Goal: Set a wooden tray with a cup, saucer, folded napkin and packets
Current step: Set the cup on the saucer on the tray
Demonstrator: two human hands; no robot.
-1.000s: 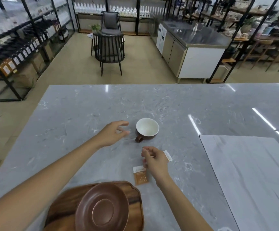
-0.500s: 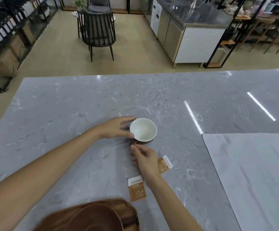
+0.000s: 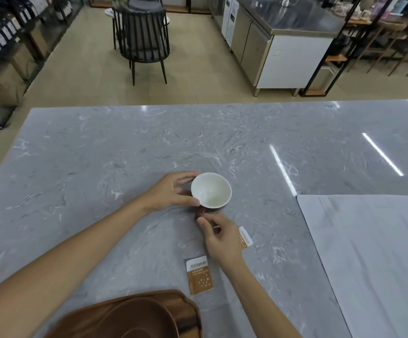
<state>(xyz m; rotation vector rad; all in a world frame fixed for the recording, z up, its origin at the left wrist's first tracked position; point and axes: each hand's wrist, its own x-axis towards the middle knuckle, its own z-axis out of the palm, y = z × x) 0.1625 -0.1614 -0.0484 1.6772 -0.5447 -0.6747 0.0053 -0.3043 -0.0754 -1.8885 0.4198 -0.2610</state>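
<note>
A brown cup (image 3: 211, 190) with a white inside stands on the grey marble table (image 3: 100, 154). My left hand (image 3: 171, 191) grips its left side, thumb and fingers on the rim. My right hand (image 3: 218, 236) pinches the cup's brown handle at the near side. Two orange-and-white packets lie flat: one packet (image 3: 200, 274) near the tray, the other packet (image 3: 245, 237) partly hidden under my right hand. The wooden tray (image 3: 188, 315) at the bottom edge holds a brown saucer (image 3: 134, 320). A large white napkin (image 3: 368, 252) lies spread flat to the right.
Beyond the table's far edge are a black chair (image 3: 142, 37), a steel counter unit (image 3: 281, 45) and shelving with bottles (image 3: 0, 37) at the left.
Both hands closed in on the cup: the left one took its side, the right one left the packets and took the handle. The view tilted downward.
</note>
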